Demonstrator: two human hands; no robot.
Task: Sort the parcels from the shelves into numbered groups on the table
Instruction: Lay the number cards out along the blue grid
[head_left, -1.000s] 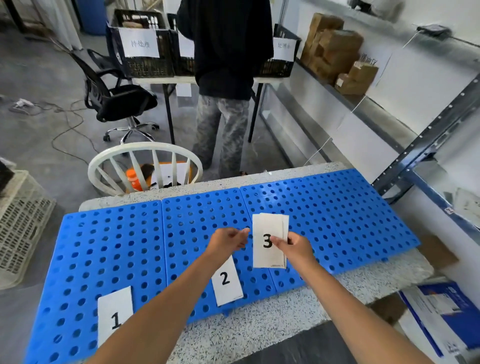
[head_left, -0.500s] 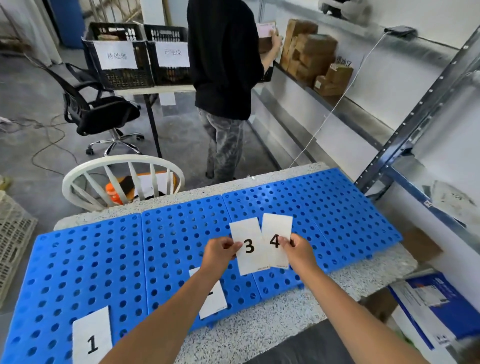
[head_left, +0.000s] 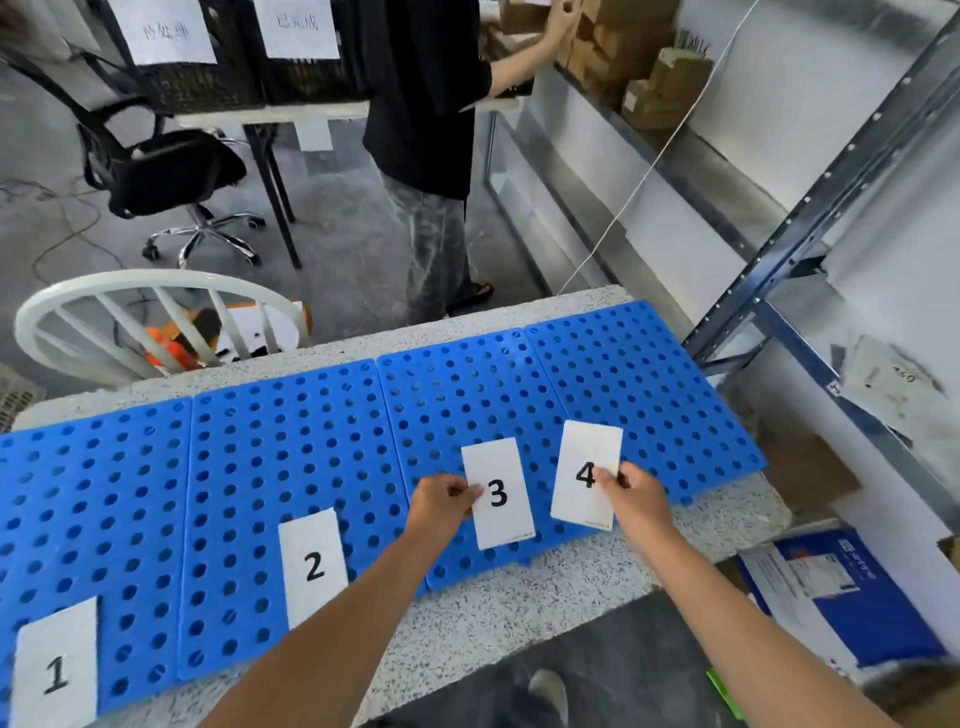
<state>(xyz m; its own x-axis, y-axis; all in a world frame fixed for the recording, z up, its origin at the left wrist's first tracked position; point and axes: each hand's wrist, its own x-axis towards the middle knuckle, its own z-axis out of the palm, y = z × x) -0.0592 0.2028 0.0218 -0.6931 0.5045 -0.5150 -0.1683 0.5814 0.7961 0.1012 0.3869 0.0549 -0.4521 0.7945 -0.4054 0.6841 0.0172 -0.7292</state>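
Blue perforated panels (head_left: 291, 447) cover the speckled table (head_left: 519, 613). White number cards lie on them: card 1 (head_left: 54, 670) at the front left and card 2 (head_left: 311, 566) to its right. My left hand (head_left: 441, 501) pinches card 3 (head_left: 498, 493) by its left edge, just above the third panel. My right hand (head_left: 631, 493) pinches card 4 (head_left: 587, 475) by its right edge, held apart to the right of card 3. Brown cardboard parcels (head_left: 639, 62) sit on the metal shelf at the upper right.
A person in a black top (head_left: 421, 93) stands beyond the table and reaches to the shelf parcels. A white chair back (head_left: 150, 291) stands behind the table's far edge. Behind are a black office chair (head_left: 166, 171) and labelled black crates (head_left: 208, 57). A blue-and-white box (head_left: 841, 597) lies on the floor right.
The stack has been split: card 3 went into my left hand, card 4 stayed in my right, and the two hands have drawn apart sideways. The person behind has reached for the shelf.
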